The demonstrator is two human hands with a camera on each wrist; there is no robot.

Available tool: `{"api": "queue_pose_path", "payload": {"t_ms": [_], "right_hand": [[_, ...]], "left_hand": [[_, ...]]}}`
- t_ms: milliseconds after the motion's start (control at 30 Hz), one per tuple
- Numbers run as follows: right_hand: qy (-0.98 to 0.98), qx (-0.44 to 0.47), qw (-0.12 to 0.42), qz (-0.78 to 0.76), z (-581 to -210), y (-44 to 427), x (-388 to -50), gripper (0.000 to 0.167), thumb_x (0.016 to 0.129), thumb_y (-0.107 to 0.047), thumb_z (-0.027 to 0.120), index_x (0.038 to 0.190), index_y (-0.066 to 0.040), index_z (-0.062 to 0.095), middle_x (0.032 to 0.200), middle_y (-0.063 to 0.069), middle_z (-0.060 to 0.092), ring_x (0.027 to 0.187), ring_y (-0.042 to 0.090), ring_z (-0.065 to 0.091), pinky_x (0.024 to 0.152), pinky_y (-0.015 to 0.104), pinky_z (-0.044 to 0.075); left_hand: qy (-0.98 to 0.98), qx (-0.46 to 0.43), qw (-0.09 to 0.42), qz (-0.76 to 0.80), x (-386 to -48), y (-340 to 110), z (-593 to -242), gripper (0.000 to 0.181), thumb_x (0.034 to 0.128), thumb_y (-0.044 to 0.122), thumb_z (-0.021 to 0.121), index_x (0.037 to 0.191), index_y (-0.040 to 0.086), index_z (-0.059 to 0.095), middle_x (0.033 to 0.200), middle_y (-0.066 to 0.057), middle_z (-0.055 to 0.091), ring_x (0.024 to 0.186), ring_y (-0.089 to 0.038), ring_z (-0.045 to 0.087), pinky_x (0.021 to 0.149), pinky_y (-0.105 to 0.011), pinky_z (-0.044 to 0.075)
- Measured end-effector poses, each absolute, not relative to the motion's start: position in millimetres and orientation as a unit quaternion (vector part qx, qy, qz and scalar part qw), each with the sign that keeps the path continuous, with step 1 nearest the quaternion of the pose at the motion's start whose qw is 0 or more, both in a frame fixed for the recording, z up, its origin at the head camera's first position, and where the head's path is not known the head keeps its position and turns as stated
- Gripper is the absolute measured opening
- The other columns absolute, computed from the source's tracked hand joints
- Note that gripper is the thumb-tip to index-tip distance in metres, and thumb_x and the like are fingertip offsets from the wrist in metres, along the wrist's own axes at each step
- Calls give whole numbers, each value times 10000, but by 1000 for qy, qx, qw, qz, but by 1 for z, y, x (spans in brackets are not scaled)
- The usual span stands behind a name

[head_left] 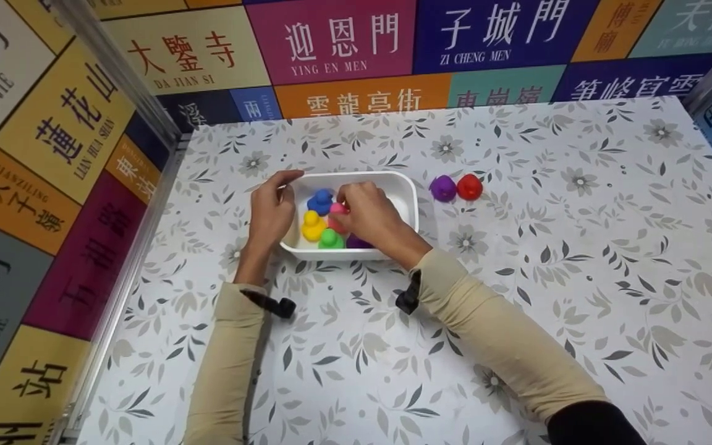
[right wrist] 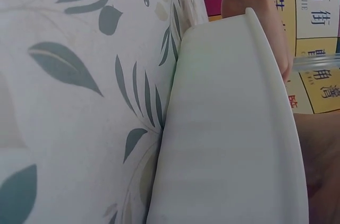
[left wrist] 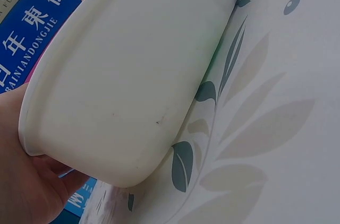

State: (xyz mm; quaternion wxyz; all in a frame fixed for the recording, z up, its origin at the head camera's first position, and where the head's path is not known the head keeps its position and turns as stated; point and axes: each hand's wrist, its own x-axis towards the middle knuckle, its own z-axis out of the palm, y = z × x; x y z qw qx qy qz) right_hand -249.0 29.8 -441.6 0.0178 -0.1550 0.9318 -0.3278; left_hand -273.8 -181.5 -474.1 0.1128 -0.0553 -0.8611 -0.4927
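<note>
Right hand [head_left: 369, 213] pinches a pink duck [head_left: 335, 223] among yellow, blue and green ducks [head_left: 331, 239], left hand [head_left: 271, 211] holding the white tub [left wrist: 117, 86]

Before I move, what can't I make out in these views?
Head: part of the small rounded pink toy, behind the right hand.
Head: part of the dark purple toy, behind the near rim of the white rectangular plastic tray and that hand.
Both wrist views: the tray's contents, behind its outer wall.
</note>
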Motion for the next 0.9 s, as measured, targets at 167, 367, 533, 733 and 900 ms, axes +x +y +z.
{"api": "queue_pose_path", "payload": {"t_ms": [167,367,533,733,900], "right_hand": [[927,-154,22,-341,-439,36,-250,265,967,-216,813,1129,-7,787,1043,139,796,935,296,742,867,387,624],[914,-165,27,-369,-436,46,-248,288,978,-192,805,1181,11,776,1089,160,804,998,293,764,916,375,638],[900,-181,16,-396,-438,54,-245,264,974,-163,806,1168,14,772,1080,159,811,998,289,779,914,377,644],[886,-189,4,-424,-438,63,-236,251,960,-128,802,1173,2,770,1068,151,812,955,277,781,887,371,649],[870,-189,-2,-455,-436,70,-231,265,942,-98,797,1188,-4,765,1094,144,811,954,266,793,881,348,657]], "left_hand": [[-858,-58,112,-498,-274,-181,-474,389,1058,-8,492,1333,91,747,1348,-90,759,1290,-183,679,1131,-359,544],[-860,-55,109,-495,-275,-181,-475,393,1061,-8,488,1345,95,741,1360,-87,751,1304,-190,670,1147,-371,533],[-859,-57,111,-497,-274,-181,-475,390,1060,-12,482,1338,79,740,1341,-107,754,1274,-213,688,1130,-378,547],[-858,-62,114,-497,-275,-181,-475,386,1059,-7,482,1335,76,739,1329,-107,756,1262,-208,691,1126,-373,550],[-856,-55,107,-503,-274,-181,-476,388,1064,-9,487,1346,87,735,1355,-96,747,1285,-199,674,1143,-369,536]]}}
